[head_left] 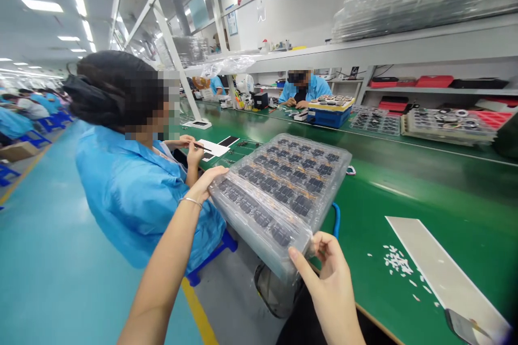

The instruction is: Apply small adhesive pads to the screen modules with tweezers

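A stack of clear plastic trays point(283, 188) filled with rows of small dark parts hangs over the edge of the green workbench point(424, 183). My left hand point(204, 182) grips the stack's far left corner, with a bracelet on the wrist. My right hand point(329, 275) holds the near corner, thumb on top and fingers curled under. The stack is tilted, its far end resting over the bench.
A person in a blue coat point(133, 188) sits close at the left, working with a thin tool. A white sheet point(441, 269) and scattered white bits point(399, 263) lie at the right. More trays point(445, 124) and a blue crate point(329, 113) stand behind; another worker point(301, 89) sits opposite.
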The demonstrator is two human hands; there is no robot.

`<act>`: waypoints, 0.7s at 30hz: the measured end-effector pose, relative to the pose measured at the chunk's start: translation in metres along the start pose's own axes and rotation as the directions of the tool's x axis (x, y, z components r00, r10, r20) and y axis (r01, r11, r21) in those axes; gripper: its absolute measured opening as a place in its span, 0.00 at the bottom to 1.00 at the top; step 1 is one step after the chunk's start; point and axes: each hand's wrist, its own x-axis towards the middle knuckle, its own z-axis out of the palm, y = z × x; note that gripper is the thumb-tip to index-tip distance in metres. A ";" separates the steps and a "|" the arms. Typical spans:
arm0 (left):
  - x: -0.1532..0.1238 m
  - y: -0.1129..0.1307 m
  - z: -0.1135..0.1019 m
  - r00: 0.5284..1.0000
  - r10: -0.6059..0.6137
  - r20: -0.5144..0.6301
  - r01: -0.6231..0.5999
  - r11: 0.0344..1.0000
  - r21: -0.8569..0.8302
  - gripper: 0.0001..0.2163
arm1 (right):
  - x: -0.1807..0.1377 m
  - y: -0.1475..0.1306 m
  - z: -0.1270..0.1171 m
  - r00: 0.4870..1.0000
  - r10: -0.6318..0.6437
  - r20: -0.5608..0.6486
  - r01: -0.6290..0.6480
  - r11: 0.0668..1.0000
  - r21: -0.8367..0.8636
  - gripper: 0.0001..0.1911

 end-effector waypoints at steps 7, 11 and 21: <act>0.005 0.014 -0.006 0.993 0.073 -0.095 -0.062 0.991 0.120 0.12 | -0.003 -0.014 0.009 0.998 -0.014 -0.063 0.016 0.999 0.035 0.18; 0.002 0.029 0.000 0.993 0.122 0.007 -0.120 0.966 0.230 0.10 | -0.001 -0.006 0.006 0.996 -0.073 -0.045 0.073 0.997 -0.003 0.18; -0.013 0.025 -0.001 0.994 0.092 -0.061 -0.064 0.931 0.360 0.11 | -0.008 -0.015 0.004 0.980 -0.186 -0.070 0.175 0.974 -0.140 0.24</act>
